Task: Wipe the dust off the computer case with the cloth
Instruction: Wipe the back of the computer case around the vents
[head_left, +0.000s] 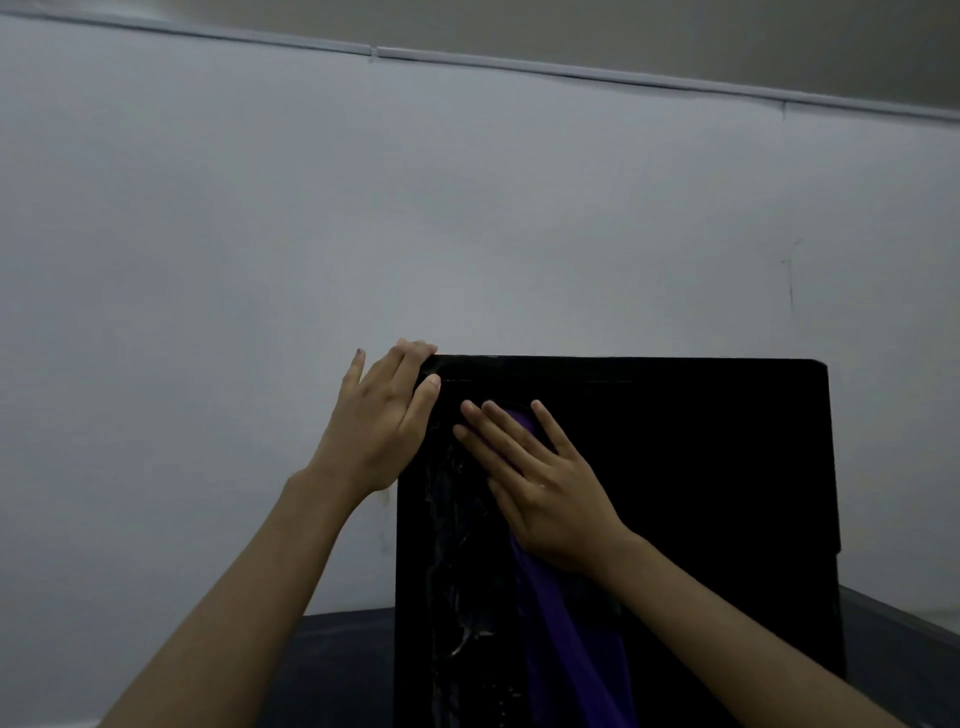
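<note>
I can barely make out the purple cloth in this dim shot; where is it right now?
In the head view, the purple cloth lies flat against the computer case, left of its centre, pressed under the right hand and hanging below it.

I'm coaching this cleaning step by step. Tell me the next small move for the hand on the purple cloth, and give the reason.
Probably slide the right hand with the purple cloth down and leftward over the pale smears on the computer case. The hand lies flat on the cloth near the top left corner, the streaks sit just beside it, and the left hand grips that corner to steady it.
</note>
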